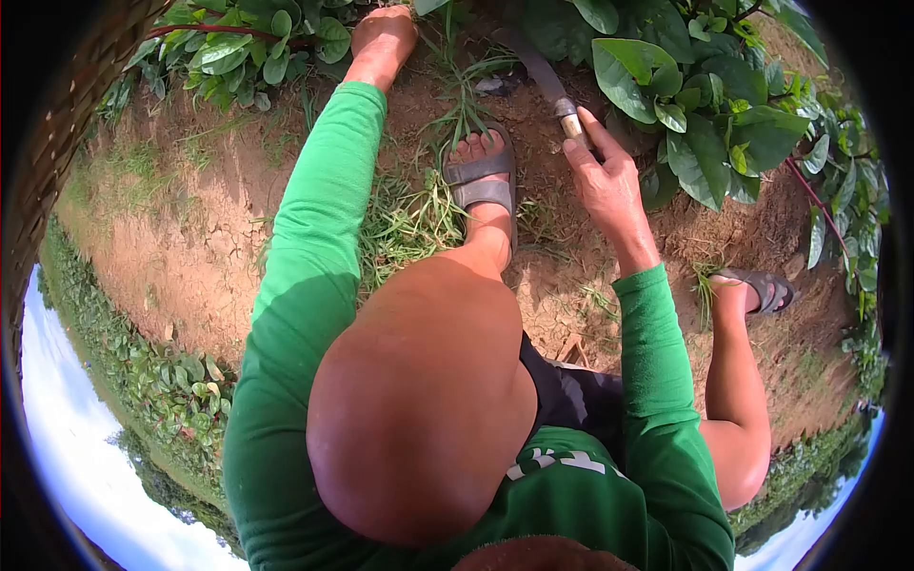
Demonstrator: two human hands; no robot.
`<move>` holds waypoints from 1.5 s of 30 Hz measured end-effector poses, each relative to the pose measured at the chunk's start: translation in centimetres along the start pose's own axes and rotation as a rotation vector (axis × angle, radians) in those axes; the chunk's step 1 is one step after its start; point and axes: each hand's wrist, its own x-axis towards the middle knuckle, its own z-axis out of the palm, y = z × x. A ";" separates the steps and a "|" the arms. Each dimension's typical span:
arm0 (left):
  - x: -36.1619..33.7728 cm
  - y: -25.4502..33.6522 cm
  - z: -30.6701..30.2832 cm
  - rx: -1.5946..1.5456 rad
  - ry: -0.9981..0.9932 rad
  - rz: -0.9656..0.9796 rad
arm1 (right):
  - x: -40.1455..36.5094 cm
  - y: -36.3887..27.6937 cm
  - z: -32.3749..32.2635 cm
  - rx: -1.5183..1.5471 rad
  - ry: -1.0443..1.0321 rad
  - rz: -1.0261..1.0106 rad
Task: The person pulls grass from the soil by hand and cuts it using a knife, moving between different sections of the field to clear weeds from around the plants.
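My right hand (609, 186) is wrapped round the pale handle of a knife (569, 119). Its dark blade (541, 71) points up and away, its far end lost in shadow beside the leaves. At the top of the head view, my left hand (386, 38) is closed, back of the hand up, among leafy plants (228, 48) and blades of grass. Whatever its fingers grip is hidden. Grass (462, 90) grows between my two hands, just beyond my sandalled foot (481, 171).
Broad-leaved plants (700, 114) with reddish stems crowd the upper right. Cut-looking grass (405, 224) lies beside my foot on dry, cracked soil (181, 228). My bent knee (419, 390) rises between my arms. A woven brim (67, 143) edges the left side.
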 end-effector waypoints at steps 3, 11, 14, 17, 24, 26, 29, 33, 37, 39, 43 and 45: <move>0.6 -0.2 -1.0 0.065 -0.160 -0.058 | 0.1 0.0 -0.2 -0.004 0.003 -0.017; 7.1 -10.5 1.3 -1.204 -0.155 -0.414 | 1.5 0.4 0.3 -0.044 -0.032 -0.091; 8.1 -10.7 -1.4 -1.547 -0.233 -0.422 | 3.4 0.0 1.9 -0.042 -0.053 -0.155; 8.9 -9.4 -3.1 -1.719 -0.220 -0.412 | 5.6 -0.5 3.5 -0.049 -0.060 -0.244; 7.6 -6.2 -6.1 -1.682 0.101 -0.400 | 9.2 -3.4 5.4 -0.088 -0.130 -0.232; 7.6 -5.8 -6.8 -1.671 0.144 -0.391 | 9.7 -3.8 5.8 -0.061 -0.127 -0.209; 8.1 -6.3 -7.4 -1.654 0.191 -0.352 | 10.9 -4.0 6.2 -0.040 -0.150 -0.229; 9.4 -8.2 -7.1 -1.640 0.134 -0.315 | 13.3 -2.7 8.0 -0.067 -0.115 -0.358; 10.6 -8.2 -7.6 -1.609 0.185 -0.464 | 15.3 -3.2 9.7 -0.114 -0.111 -0.464; 11.5 -9.5 -6.7 -1.625 0.174 -0.452 | 16.1 -3.7 10.5 -0.159 -0.128 -0.436; 10.9 -8.3 -7.8 -1.628 0.144 -0.438 | 18.2 -4.4 12.1 -0.242 -0.105 -0.413; 11.1 -9.2 -7.8 -1.567 0.136 -0.411 | 20.6 -3.3 13.6 -0.227 -0.071 -0.537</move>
